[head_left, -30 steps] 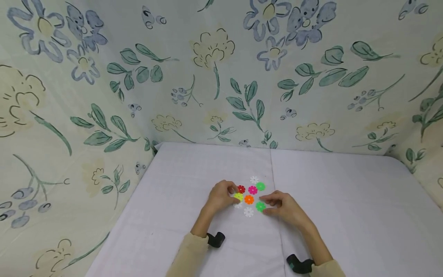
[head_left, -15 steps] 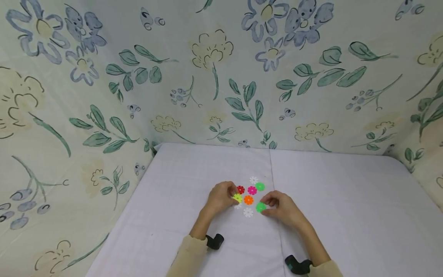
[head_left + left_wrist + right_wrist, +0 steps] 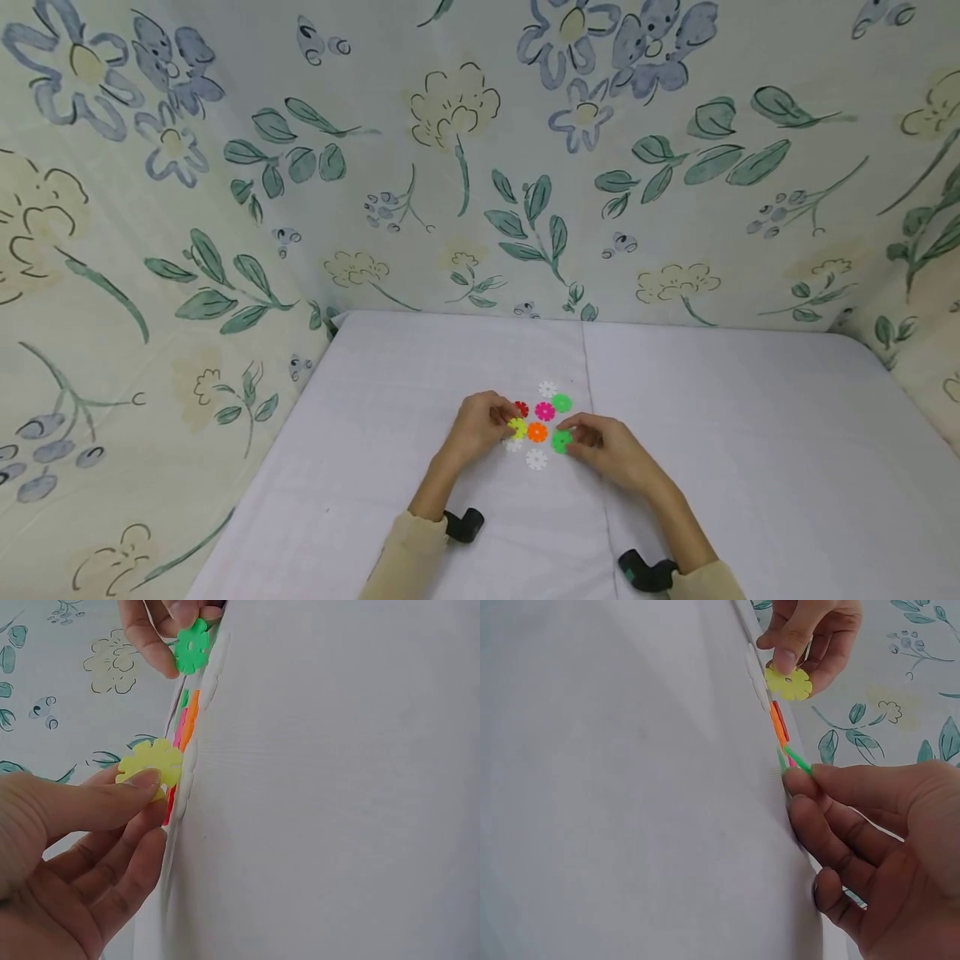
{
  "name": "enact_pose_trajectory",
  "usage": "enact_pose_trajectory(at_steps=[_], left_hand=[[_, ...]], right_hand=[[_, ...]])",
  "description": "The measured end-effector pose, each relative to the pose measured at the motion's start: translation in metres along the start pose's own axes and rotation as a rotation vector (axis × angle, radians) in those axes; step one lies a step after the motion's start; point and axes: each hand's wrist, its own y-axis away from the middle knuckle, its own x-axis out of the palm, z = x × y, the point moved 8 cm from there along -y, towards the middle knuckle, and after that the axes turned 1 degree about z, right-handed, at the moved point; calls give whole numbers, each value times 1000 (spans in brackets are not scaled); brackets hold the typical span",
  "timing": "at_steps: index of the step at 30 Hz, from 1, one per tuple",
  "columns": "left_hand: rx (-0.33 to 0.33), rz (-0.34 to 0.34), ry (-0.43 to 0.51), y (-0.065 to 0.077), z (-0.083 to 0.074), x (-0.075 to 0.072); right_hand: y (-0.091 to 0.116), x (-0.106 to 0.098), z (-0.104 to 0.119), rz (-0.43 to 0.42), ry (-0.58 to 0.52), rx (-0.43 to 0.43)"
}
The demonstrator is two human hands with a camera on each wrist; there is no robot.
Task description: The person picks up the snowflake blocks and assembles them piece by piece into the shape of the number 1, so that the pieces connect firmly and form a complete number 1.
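My left hand [image 3: 482,425] pinches a yellow notched plastic disc [image 3: 150,766] between thumb and fingers, its flat face showing in both wrist views. Across from it, my right hand [image 3: 617,450] pinches a green notched disc [image 3: 193,648] by its edge; the right wrist view shows that disc edge-on. Between and beyond the hands lie more such discs: an orange one [image 3: 537,432], a pink one [image 3: 544,412], a second green one [image 3: 562,403] and a red one [image 3: 522,408] partly behind the left fingers. White discs lie nearby, one in front [image 3: 536,459] and one at the back [image 3: 547,389].
A white cloth [image 3: 420,367] with a long crease covers the table. Floral fabric [image 3: 465,167] hangs behind it and along the left side. Each wrist wears a black camera mount, one at the left wrist [image 3: 467,525] and one at the right [image 3: 647,572].
My right fingers have closed on the near green disc and raised it slightly from its place on the cloth. My left hand keeps its pinch on the yellow disc, nearly in place.
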Motion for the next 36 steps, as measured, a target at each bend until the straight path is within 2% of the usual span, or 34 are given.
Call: enact_pose_trajectory(at_steps=[3,11,17,23,30,36], left_hand=[[9,2,12,0,0,0],[19,-2,34,0,-4,-3],[84,-23,43,-1,-11,-4],[160,-27,117,-1,-22,-4],[192,-43,193,1,-31,-3],[216,-77,201,2,-34,-3]], right_hand=[[-1,-1,-1,-5,-24,-5],[1,-8,0,-26,-172,-51],[1,-15,1,-106,-206,-9],[2,-17,5,-160,-280,19],[4,-17,17,-180,-363,-67],[4,-16,20,-198,-403,-87]])
